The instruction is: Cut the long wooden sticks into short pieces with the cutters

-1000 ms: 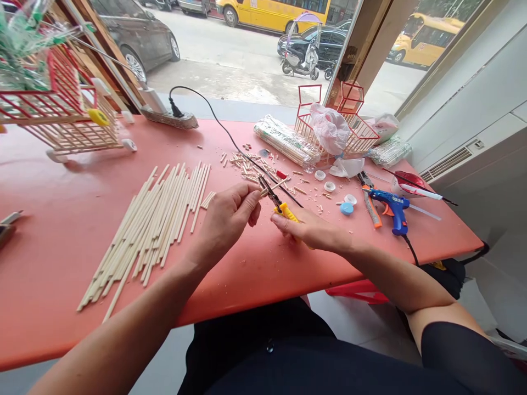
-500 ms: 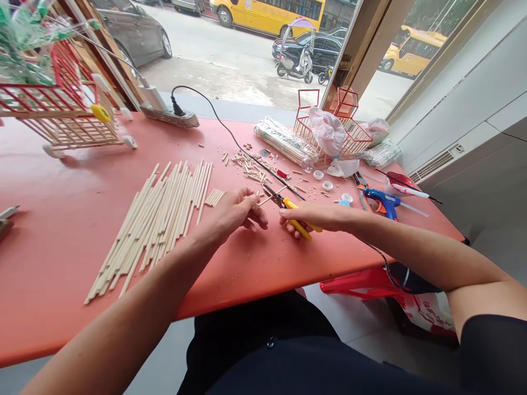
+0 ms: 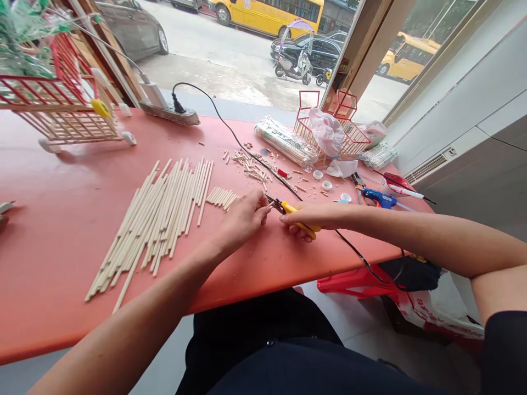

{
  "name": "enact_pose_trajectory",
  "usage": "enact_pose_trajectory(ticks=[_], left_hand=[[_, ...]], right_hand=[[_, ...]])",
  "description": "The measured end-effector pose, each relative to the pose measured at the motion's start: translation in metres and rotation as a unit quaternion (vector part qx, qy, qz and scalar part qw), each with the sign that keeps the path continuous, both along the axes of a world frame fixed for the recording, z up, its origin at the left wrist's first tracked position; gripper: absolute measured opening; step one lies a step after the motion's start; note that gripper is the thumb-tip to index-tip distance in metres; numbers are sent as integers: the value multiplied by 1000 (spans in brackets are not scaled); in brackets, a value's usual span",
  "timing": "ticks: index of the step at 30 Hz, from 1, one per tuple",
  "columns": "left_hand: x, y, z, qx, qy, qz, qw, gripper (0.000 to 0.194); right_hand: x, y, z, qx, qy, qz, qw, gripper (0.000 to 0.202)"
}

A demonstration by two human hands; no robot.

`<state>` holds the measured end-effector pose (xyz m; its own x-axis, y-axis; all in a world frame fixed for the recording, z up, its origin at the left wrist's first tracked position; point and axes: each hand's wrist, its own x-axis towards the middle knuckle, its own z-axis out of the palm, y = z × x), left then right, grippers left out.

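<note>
Here, pliers (image 3: 290, 209); right hand (image 3: 312, 215) around them

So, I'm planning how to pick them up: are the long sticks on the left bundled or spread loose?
Spread loose: the long sticks overlap at differing angles, with uneven ends and some gaps.
</note>
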<state>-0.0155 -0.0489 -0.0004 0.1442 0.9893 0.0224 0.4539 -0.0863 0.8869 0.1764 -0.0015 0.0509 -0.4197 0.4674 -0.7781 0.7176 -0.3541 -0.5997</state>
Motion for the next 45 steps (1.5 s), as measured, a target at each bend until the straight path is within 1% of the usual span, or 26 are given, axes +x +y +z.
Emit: enact_pose_trajectory(ticks=[2,4,6,7,9,11,14,17,19,21,24,26,28,30,33,36,38,41,43,45], left_hand=[[-5,0,5,2,18,-3,1000,17],[-14,2,12,15,30,11,999,18],[-25,4,20,41,56,61,996,20],[-30,5,23,55,75,95,991,21],[-40,9,24,71,113,149,980,23],[-46,13,20,84,139,173,972,25],[-52,17,11,105,145,184,967,26],[-53,20,6,106,157,178,966,24],[-53,20,6,86,197,171,962,21],[-52,20,8,58,251,170,951,16],[-53,19,12,30,297,183,937,10],[-55,18,16,22,289,195,937,10],[-57,19,19,32,272,209,939,11],[-60,20,21,66,248,215,942,11],[-62,22,23,130,183,221,949,8],[-61,21,27,165,132,233,949,5],[-59,20,31,176,126,220,951,4],[-54,24,36,195,157,166,954,3],[-52,36,35,212,202,114,949,6],[-51,54,27,235,263,51,934,10]], right_hand=[[2,4,1,-37,7,10,999,28],[5,6,2,-49,18,20,998,30],[9,8,3,-35,32,14,999,30],[10,9,2,-22,42,0,999,29],[10,11,2,16,78,-51,996,24],[9,15,0,51,135,-110,983,19],[3,22,-10,68,227,-156,959,19],[-1,27,-24,51,279,-162,945,21],[-2,29,-32,35,291,-168,941,22],[0,30,-39,28,300,-175,937,22],[6,30,-43,22,321,-183,929,24],[9,30,-43,16,329,-189,925,24],[9,28,-43,13,336,-195,921,24],[9,27,-43,25,352,-202,914,24],[8,28,-43,60,386,-221,893,28],[10,30,-41,86,404,-247,877,32],[10,30,-39,92,403,-262,872,32],[10,29,-37,90,396,-269,873,31],[9,28,-36,85,395,-269,874,29],[9,26,-35,81,397,-270,873,27]])
